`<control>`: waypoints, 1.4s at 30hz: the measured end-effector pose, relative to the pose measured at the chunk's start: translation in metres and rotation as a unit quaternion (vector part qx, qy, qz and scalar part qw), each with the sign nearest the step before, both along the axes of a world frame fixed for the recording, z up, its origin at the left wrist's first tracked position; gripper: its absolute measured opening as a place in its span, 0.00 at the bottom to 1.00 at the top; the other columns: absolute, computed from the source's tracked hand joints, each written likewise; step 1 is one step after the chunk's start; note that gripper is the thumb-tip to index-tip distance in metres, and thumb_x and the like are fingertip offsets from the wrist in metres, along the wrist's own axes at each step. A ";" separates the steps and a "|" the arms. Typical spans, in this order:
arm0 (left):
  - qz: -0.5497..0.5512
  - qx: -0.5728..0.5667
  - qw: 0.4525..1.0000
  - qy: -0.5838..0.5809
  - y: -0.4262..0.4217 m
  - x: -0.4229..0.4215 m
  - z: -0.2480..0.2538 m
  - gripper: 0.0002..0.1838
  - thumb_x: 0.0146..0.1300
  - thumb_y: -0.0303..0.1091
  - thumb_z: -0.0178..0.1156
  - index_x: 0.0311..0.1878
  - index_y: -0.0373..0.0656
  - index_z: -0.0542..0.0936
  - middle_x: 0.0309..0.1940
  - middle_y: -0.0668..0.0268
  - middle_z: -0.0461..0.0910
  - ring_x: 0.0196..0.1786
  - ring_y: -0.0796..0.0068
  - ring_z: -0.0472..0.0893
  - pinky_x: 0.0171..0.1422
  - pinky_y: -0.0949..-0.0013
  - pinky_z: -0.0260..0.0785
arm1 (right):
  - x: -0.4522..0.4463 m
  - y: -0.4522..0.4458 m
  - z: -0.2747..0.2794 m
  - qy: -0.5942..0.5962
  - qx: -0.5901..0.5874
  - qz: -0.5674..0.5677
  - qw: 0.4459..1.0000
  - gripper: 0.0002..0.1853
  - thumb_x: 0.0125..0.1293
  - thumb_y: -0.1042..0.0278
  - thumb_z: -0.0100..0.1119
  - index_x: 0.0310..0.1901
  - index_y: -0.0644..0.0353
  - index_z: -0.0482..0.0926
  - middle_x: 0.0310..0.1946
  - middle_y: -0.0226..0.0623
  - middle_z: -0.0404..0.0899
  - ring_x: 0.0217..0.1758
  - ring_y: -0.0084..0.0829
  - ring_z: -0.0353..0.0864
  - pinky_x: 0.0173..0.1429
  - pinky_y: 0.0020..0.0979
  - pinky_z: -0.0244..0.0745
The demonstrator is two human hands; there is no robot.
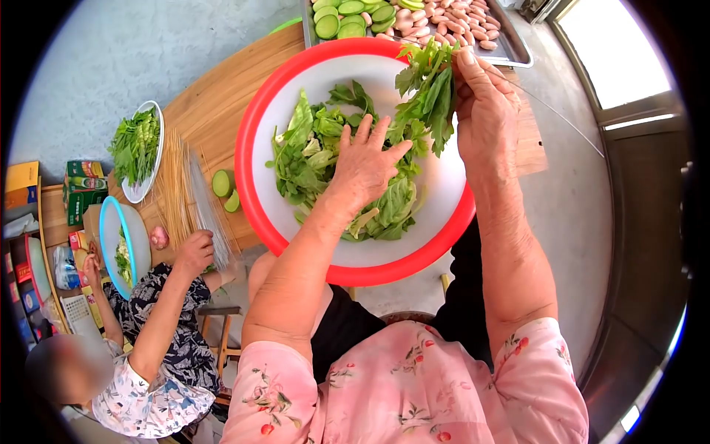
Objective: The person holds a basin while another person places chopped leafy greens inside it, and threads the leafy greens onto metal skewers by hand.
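Raised over the far right rim of a big red-rimmed white basin (255, 214), my right hand (488, 111) pinches a bunch of leafy greens (430, 92). A thin stick (562, 118) runs out to the right from behind that hand; how it meets the greens is hidden. My left hand (366, 166) is open, its fingers spread over the loose green leaves (310, 159) in the basin. Its fingertips are at or just above the leaves; I cannot tell which. The leaves lie piled mostly in the basin's left and middle part.
Behind the basin a metal tray (518, 55) holds cucumber slices (351, 18) and small pinkish sausages (451, 22). On the wooden table (214, 92) lie bamboo skewers (175, 192) and a white dish (157, 152) of greens. A co-worker (155, 392) sits at left by a blue-rimmed bowl (111, 222).
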State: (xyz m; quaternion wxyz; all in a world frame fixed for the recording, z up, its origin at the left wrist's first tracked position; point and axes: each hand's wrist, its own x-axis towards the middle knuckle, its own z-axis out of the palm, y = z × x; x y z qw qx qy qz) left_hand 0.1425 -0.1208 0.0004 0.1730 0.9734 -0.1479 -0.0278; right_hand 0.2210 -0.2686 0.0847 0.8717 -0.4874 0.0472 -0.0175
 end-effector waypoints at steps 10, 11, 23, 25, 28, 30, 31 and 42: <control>-0.026 0.063 0.998 0.003 -0.007 -0.001 -0.011 0.30 0.56 0.36 0.59 0.64 0.47 0.65 0.62 0.59 0.64 0.70 0.53 0.52 0.69 0.37 0.39 | -0.007 0.013 -0.001 -0.001 -0.003 0.003 1.000 0.09 0.59 0.67 0.62 0.38 0.63 0.80 0.29 0.28 0.79 0.28 0.16 0.73 0.32 0.18 0.65; -0.019 0.030 0.999 0.019 -0.009 -0.001 -0.010 0.30 0.55 0.35 0.59 0.63 0.46 0.65 0.62 0.59 0.65 0.70 0.53 0.52 0.69 0.37 0.39 | -0.005 0.013 -0.001 -0.003 0.000 0.009 1.000 0.09 0.59 0.67 0.62 0.38 0.63 0.80 0.29 0.28 0.79 0.28 0.16 0.73 0.32 0.18 0.65; 0.009 0.033 0.999 -0.005 -0.007 -0.003 -0.005 0.18 0.54 0.38 0.61 0.50 0.50 0.77 0.55 0.62 0.70 0.58 0.58 0.67 0.63 0.41 0.49 | -0.005 0.006 0.000 0.021 0.004 0.010 1.000 0.10 0.62 0.69 0.58 0.41 0.65 0.79 0.33 0.33 0.80 0.35 0.22 0.76 0.40 0.21 0.71; 0.047 0.000 0.996 -0.076 -0.005 -0.004 -0.001 0.14 0.50 0.35 0.63 0.42 0.45 0.79 0.46 0.64 0.77 0.49 0.62 0.74 0.61 0.45 0.56 | -0.005 0.007 0.002 0.025 -0.001 0.006 1.000 0.10 0.62 0.69 0.59 0.41 0.65 0.79 0.33 0.33 0.80 0.34 0.22 0.76 0.40 0.21 0.71; 0.174 -0.182 0.967 0.025 0.010 0.001 0.010 0.09 0.50 0.32 0.62 0.36 0.42 0.81 0.34 0.66 0.80 0.43 0.63 0.77 0.58 0.55 0.61 | -0.005 0.005 0.002 0.023 -0.002 0.014 1.000 0.10 0.61 0.69 0.59 0.41 0.65 0.79 0.34 0.33 0.80 0.34 0.22 0.76 0.39 0.21 0.71; 0.222 -0.317 0.921 -0.047 0.016 0.000 0.008 0.04 0.49 0.24 0.61 0.30 0.39 0.80 0.24 0.69 0.80 0.30 0.72 0.78 0.41 0.67 0.69 | -0.005 0.006 0.003 0.017 0.007 0.011 1.000 0.10 0.61 0.69 0.59 0.41 0.65 0.79 0.34 0.33 0.80 0.33 0.22 0.76 0.37 0.21 0.71; 0.244 -0.455 0.856 -0.028 0.022 0.001 0.010 0.05 0.49 0.22 0.61 0.32 0.38 0.79 0.25 0.69 0.80 0.28 0.76 0.77 0.36 0.71 0.69 | -0.006 0.006 0.004 0.016 0.008 0.011 1.000 0.10 0.61 0.69 0.59 0.41 0.65 0.79 0.34 0.33 0.80 0.33 0.22 0.76 0.37 0.21 0.71; 0.272 -0.813 0.507 0.094 0.042 -0.001 0.051 0.07 0.60 0.21 0.51 0.40 0.34 0.77 0.39 0.58 0.79 0.41 0.69 0.80 0.48 0.71 0.72 | -0.024 0.033 0.005 0.056 -0.060 0.069 0.994 0.11 0.59 0.67 0.62 0.39 0.66 0.79 0.31 0.31 0.80 0.34 0.18 0.75 0.42 0.20 0.70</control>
